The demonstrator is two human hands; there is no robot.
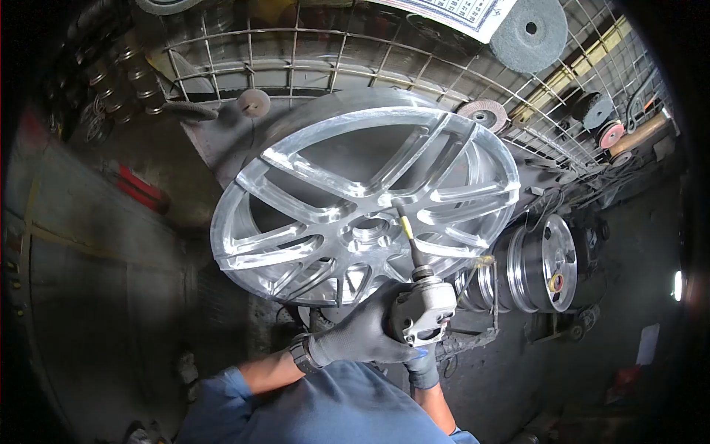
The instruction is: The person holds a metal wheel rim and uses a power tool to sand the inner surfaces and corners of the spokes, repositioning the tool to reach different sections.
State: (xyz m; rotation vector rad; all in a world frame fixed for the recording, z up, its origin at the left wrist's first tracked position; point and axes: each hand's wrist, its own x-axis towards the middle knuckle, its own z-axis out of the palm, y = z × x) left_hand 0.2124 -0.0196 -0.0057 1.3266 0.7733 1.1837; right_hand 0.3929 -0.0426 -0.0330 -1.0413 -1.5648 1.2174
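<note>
A large bare-metal alloy wheel [347, 194] stands tilted in front of me, its spokes shiny. My left hand [362, 325], in a grey glove with a watch at the wrist, is closed around the head of a hand-held grinder [429, 311]. Behind and below the tool, my right hand [423, 368] is gloved too and grips its body; most of its fingers are hidden. From the grinder a long thin shaft [406, 226] with a yellow band reaches up to the wheel. Its tip meets the metal beside the centre hub, at a spoke's base.
Behind the wheel is a wire mesh [296, 55] with a grey abrasive disc [529, 33] and a flap disc [482, 115]. A printed calendar [462, 16] hangs at the top. More polished wheels [543, 263] stand at right, near a metal frame [484, 333].
</note>
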